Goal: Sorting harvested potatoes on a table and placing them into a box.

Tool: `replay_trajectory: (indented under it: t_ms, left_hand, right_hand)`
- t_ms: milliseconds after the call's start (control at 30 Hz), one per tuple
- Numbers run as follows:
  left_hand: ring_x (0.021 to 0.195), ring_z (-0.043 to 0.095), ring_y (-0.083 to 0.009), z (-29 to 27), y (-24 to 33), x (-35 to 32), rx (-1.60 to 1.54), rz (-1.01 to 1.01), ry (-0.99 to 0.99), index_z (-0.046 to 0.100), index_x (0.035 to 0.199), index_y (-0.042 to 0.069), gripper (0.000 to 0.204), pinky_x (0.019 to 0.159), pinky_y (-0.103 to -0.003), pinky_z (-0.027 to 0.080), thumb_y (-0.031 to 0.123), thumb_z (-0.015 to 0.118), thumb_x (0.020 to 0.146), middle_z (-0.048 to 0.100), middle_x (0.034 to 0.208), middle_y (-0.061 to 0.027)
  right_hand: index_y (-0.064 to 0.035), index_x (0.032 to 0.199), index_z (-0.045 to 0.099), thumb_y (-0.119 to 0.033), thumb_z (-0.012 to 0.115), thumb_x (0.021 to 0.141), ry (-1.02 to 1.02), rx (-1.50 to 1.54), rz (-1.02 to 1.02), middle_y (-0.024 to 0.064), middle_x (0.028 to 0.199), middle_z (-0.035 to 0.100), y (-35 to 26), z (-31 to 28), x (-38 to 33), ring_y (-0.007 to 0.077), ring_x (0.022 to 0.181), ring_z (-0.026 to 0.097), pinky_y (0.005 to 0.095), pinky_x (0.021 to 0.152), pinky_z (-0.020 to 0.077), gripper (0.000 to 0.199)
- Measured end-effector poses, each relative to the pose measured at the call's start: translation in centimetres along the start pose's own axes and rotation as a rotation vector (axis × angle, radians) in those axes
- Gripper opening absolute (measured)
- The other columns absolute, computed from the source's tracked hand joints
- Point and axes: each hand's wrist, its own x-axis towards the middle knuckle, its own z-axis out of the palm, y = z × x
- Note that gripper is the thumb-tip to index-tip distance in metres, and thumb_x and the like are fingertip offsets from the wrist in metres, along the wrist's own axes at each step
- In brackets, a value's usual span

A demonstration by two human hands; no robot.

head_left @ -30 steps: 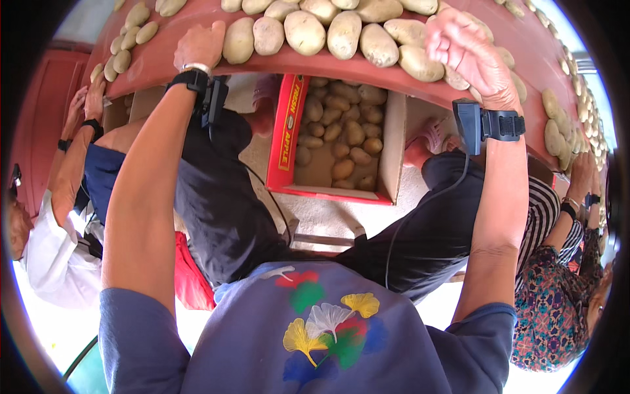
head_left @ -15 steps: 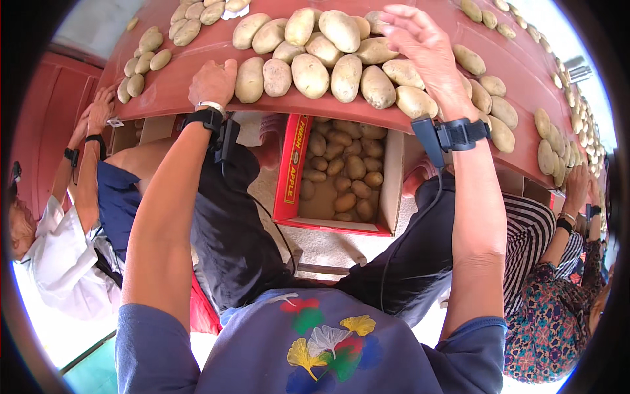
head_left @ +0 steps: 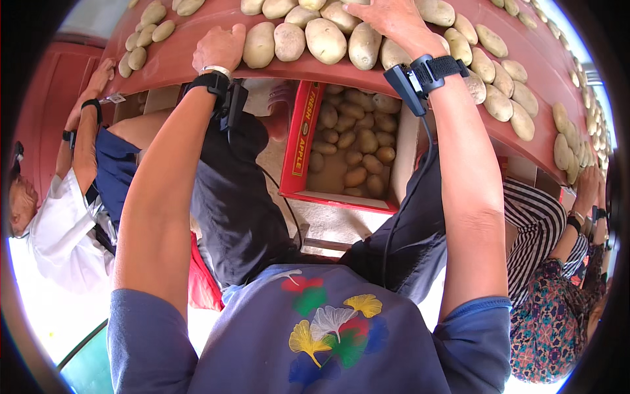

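My left hand (head_left: 220, 49) rests on the red table in a loose fist, its knuckles up and no potato showing in it. Just right of it lies a pale potato (head_left: 259, 44), with a smaller potato (head_left: 290, 42) beside that one. Over the pile reaches my right hand (head_left: 392, 23), fingers apart and partly cut off by the upper edge. Under and around it are several potatoes, among them a large oval potato (head_left: 365, 46) and another potato (head_left: 326, 41) to its left. Each wrist wears a black strap with a small device.
Below the table edge stands a red-sided cardboard box (head_left: 303, 141) with several potatoes in it. More potatoes (head_left: 522, 121) lie in groups along the red table (head_left: 170, 59). People sit on both sides, one in a white shirt (head_left: 69, 246); cables hang from my wrist devices.
My right hand has come down and left, onto the potato pile. The view has shifted, so the table sits higher in the picture. My left hand stays by the same potato.
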Motion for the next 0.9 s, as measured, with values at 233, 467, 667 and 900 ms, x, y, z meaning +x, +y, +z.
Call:
replay_trajectory:
  t_ms: [233, 467, 667, 900]
  left_hand:
    - [0.107, 0.056, -0.0383, -0.3, 0.0, -0.2, -0.007, 0.010, 0.008, 0.062, 0.110, 0.005, 0.057, 0.090, -0.046, 0.044, 0.049, 0.042, 0.078, 0.060, 0.114, -0.0207]
    - [0.108, 0.055, -0.0394, -0.3, -0.2, 0.0, -0.029, -0.002, -0.024, 0.062, 0.109, 0.005, 0.058, 0.091, -0.045, 0.043, 0.050, 0.042, 0.077, 0.060, 0.113, -0.0216]
    - [0.109, 0.053, -0.0405, -0.2, -0.2, 0.0, -0.041, -0.008, -0.010, 0.062, 0.110, 0.005, 0.060, 0.093, -0.046, 0.041, 0.051, 0.042, 0.077, 0.059, 0.114, -0.0224]
    - [0.108, 0.054, -0.0408, 0.1, 0.0, 0.3, -0.013, -0.011, 0.012, 0.062, 0.110, 0.006, 0.059, 0.092, -0.047, 0.041, 0.052, 0.042, 0.079, 0.059, 0.114, -0.0219]
  right_hand:
    - [-0.0046, 0.131, 0.038, -0.023, 0.069, 0.072, 0.063, -0.023, 0.025, 0.0264, 0.113, 0.055, 1.2, 1.2, 1.3, 0.0380, 0.109, 0.052, 0.0418, 0.091, 0.0434, 0.068]
    - [-0.0026, 0.129, 0.042, -0.020, 0.067, 0.080, 0.117, 1.052, -0.120, 0.0164, 0.117, 0.055, 2.9, -3.2, 0.1, 0.0264, 0.106, 0.056, 0.0317, 0.087, 0.0478, 0.058]
    - [-0.0020, 0.113, 0.052, -0.027, 0.052, 0.090, 0.092, 1.505, 0.070, 0.0132, 0.094, 0.061, 2.5, -5.8, -3.6, 0.0247, 0.080, 0.062, 0.0311, 0.054, 0.0513, 0.034]
    - [-0.0063, 0.110, 0.055, -0.029, 0.053, 0.090, -0.350, 1.210, 0.038, 0.0071, 0.093, 0.061, 2.6, -3.4, -6.0, 0.0138, 0.081, 0.059, 0.0236, 0.059, 0.0493, 0.031]
